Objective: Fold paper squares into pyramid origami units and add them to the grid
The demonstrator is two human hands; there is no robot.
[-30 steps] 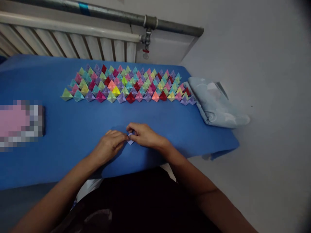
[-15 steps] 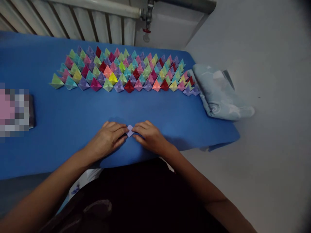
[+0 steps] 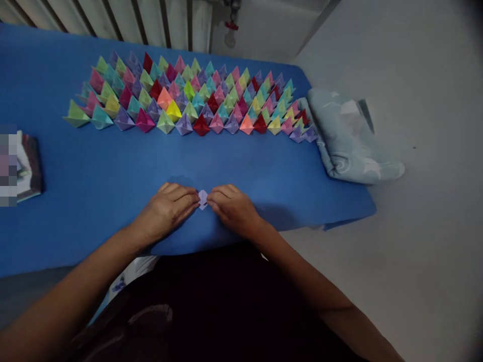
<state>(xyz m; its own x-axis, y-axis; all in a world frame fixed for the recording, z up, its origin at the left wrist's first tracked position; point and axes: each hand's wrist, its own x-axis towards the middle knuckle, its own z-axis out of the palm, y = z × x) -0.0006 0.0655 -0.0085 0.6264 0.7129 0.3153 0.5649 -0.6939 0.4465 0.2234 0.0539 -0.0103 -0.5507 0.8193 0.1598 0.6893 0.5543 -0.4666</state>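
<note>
Between my two hands is a small piece of folded lilac paper (image 3: pixel 203 199), just above or on the blue surface. My left hand (image 3: pixel 171 203) pinches its left side with thumb and fingertips together. On the right side, the fingers of my right hand (image 3: pixel 232 205) are closed on the paper in the same way. Both its side corners are hidden under my fingertips. Beyond my hands, several rows of small folded paper boats (image 3: pixel 188 98) stand close together in green, pink, purple, red, yellow and blue.
A blue-covered table (image 3: pixel 113 161) lies under everything. At its right end rests a folded grey-green patterned cloth (image 3: pixel 350 141). A partly blurred packet (image 3: pixel 30 166) sits at the left edge. Behind the table are a white radiator (image 3: pixel 173 25) and a valve with a red handle (image 3: pixel 231 25).
My fingertips have drawn closer together on the lilac paper, and a gap now shows in its lower part. The camera view has shifted slightly.
</note>
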